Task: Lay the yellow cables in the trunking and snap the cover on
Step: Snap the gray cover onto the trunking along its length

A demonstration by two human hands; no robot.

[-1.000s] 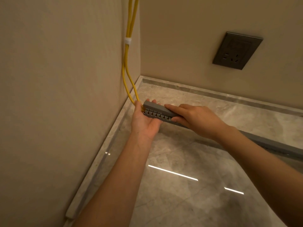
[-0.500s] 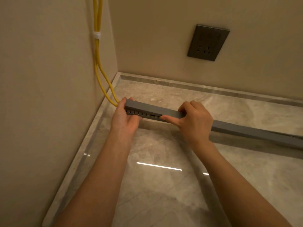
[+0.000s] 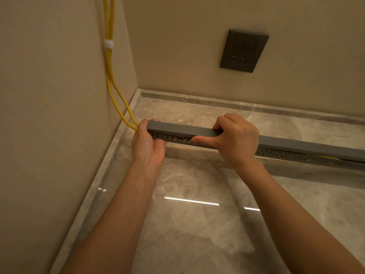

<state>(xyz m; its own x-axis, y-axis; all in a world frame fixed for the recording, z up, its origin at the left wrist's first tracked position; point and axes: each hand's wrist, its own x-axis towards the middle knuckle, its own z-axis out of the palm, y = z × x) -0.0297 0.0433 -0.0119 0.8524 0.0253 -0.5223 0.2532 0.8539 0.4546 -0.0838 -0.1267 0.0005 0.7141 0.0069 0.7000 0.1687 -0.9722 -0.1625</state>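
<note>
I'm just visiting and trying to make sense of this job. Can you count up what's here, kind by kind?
Yellow cables: 2
White cable tie: 1
Grey trunking with cover: 1
Dark wall socket: 1
Hands: 2, left hand and right hand, each with its grip on the trunking
Total: 7

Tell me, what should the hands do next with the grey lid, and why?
Probably slide the right hand further right along the cover and press down there. Near the left hand the cover looks seated on the trunking, but towards the right a gap shows, with a bit of the yellow cables peeking out.
</note>
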